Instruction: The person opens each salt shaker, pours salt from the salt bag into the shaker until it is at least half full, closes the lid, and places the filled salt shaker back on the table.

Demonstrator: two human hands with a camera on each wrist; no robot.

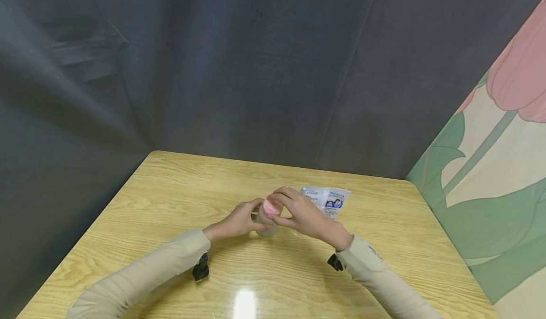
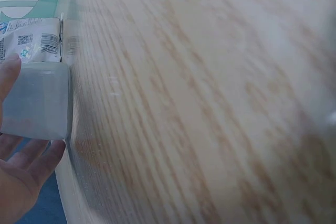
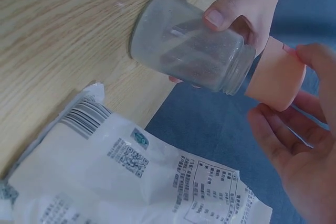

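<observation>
A frosted, see-through bottle with a threaded neck stands upright on the table. My left hand holds it around the body, thumb on one side and fingers on the other. A pink cap is at the bottle's mouth, and the screw threads show below its edge in the right wrist view. My right hand grips the cap between thumb and fingers. From the left wrist, the lower part of the bottle appears between thumb and fingertips, with its top out of frame.
Just behind and right of the bottle is a white printed packet, with a barcode and QR code on the side seen from the right wrist. The wooden table meets a dark curtain behind and a flower-patterned panel at right.
</observation>
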